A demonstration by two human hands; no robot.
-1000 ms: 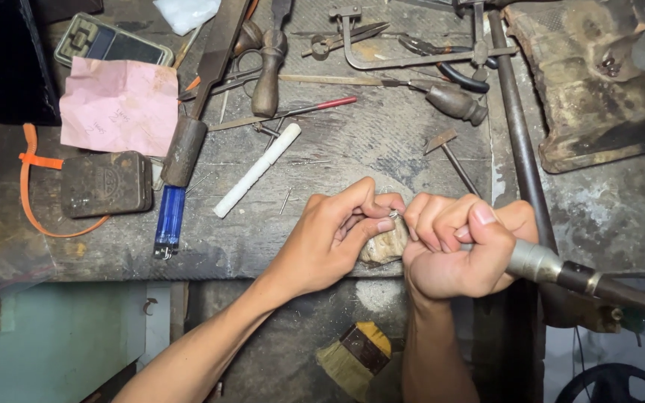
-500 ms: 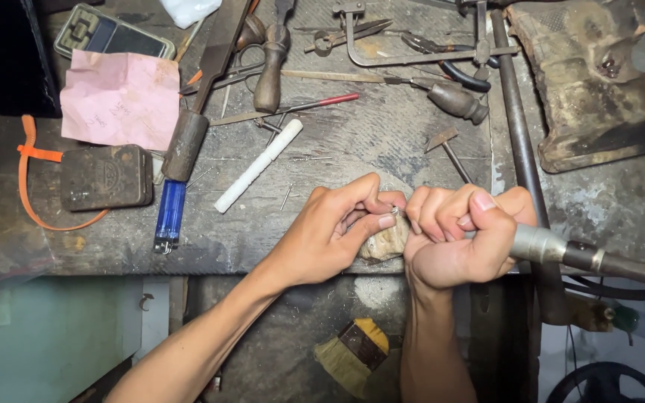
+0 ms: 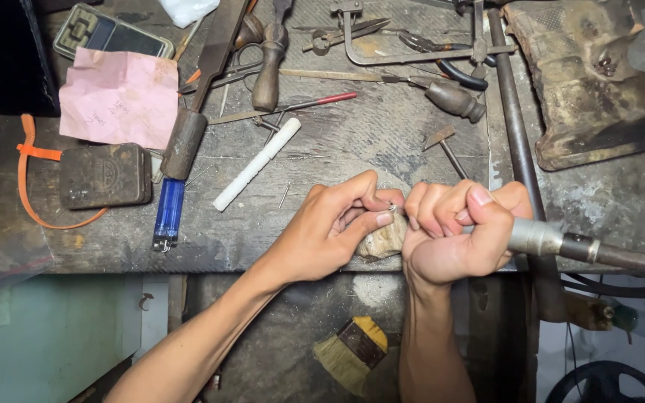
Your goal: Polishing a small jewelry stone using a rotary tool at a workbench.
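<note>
Change: both hands sit almost where they did a moment ago | Left hand [image 3: 330,227]: fingers pinched shut on a tiny metal piece [image 3: 393,210] at frame centre | Right hand [image 3: 453,231]: fisted around a smooth steel rotary tool [image 3: 554,242] (its tip meets the piece) | Nearby: worn wooden peg [image 3: 382,240] beneath, scratched workbench [image 3: 352,142], blue lighter [image 3: 167,213] left.

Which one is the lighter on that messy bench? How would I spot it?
Start at the pink paper on the left part of the workbench. Just right of it and lower lies the lighter, pointing toward the front edge, under a dark tool handle. It is the only see-through blue thing there.
</note>
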